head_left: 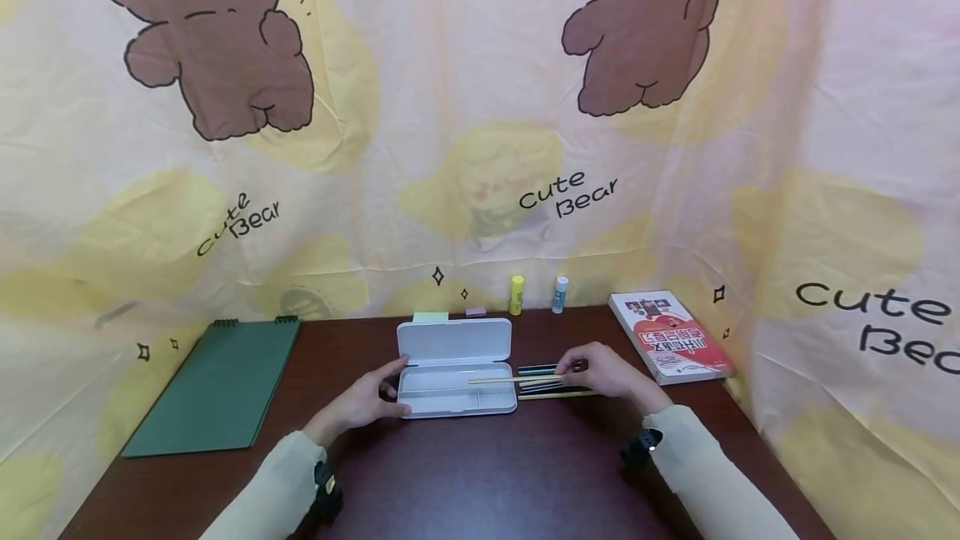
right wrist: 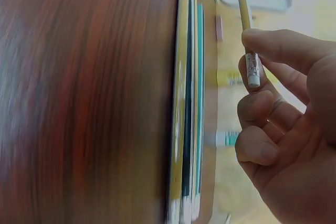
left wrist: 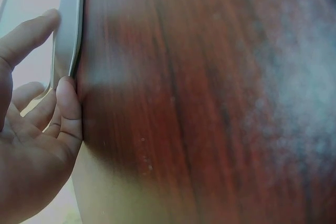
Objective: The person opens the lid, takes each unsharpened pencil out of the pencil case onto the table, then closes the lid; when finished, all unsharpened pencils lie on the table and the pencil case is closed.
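Note:
A white pencil case (head_left: pixel 435 403) lies with its lid (head_left: pixel 453 342) raised toward the back. My left hand (head_left: pixel 358 400) holds its left end, with thumb and fingers spread along the side. In the left wrist view the fingers (left wrist: pixel 67 103) touch the case's edge. A yellow pencil (head_left: pixel 502 380) extends over the right part of the case, pinched near its eraser end by my right hand (head_left: pixel 606 371). Thumb and index finger grip it in the right wrist view, where the pale eraser (right wrist: pixel 253 81) shows. Several pencils (head_left: pixel 558 396) lie side by side right of the case, below that hand.
Behind the case stand a yellow glue stick (head_left: pixel 516 296) and a white-and-blue one (head_left: pixel 560 295). Green sticky notes (head_left: pixel 431 317) and a pink eraser-like block (head_left: pixel 476 312) are near the curtain. A book (head_left: pixel 670 337) lies far right, a green spiral pad (head_left: pixel 213 386) left.

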A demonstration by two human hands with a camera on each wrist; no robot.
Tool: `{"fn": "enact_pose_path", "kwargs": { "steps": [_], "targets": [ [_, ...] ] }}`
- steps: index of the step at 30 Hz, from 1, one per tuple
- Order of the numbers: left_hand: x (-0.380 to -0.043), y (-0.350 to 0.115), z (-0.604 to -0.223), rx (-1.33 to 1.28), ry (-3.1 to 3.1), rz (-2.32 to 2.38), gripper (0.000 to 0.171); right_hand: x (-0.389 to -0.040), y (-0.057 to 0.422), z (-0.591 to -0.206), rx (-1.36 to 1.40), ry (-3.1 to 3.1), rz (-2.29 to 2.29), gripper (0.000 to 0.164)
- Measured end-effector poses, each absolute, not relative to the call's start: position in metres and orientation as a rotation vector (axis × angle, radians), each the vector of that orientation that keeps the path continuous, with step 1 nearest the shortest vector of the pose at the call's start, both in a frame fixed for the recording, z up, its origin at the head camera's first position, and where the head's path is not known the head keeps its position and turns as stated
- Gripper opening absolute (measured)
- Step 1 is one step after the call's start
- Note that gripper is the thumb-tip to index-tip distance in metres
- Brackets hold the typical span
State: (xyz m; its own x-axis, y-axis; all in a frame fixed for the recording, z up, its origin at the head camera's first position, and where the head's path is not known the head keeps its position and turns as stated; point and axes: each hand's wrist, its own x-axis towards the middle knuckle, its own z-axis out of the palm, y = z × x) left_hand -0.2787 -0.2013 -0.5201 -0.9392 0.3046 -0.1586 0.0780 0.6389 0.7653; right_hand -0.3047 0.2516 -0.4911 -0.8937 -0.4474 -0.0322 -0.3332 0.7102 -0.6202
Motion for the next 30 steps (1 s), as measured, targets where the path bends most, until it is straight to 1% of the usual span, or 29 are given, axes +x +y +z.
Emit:
{"fn": "enact_pose_path", "kwargs": {
  "steps": [3, 8, 15, 22, 30],
  "targets": [
    [-0.279, -0.201, -0.52, 0.315, 2.591, 1.188, 0.092, -0.303, 0.267, -0.491, -0.602, 2.738, -0.937, 0.009],
    [-0.279, -0.2, -0.522, 0.317, 2.603, 1.182, 0.092, -0.298, 0.289, -0.492, -0.471, 2.745, -0.933, 0.008],
    [-0.28, -0.201, -0.522, 0.282, 2.601, 1.177, 0.092, -0.292, 0.314, -0.498, -0.466, 2.688, -0.988, 0.013],
    [-0.278, -0.201, -0.521, 0.28, 2.602, 1.166, 0.091, -0.284, 0.326, -0.502, -0.355, 2.683, -0.98, 0.012],
    [-0.278, -0.201, -0.52, 0.279, 2.594, 1.174, 0.091, -0.28, 0.331, -0.506, -0.294, 2.69, -0.923, 0.009]
  ]
}}
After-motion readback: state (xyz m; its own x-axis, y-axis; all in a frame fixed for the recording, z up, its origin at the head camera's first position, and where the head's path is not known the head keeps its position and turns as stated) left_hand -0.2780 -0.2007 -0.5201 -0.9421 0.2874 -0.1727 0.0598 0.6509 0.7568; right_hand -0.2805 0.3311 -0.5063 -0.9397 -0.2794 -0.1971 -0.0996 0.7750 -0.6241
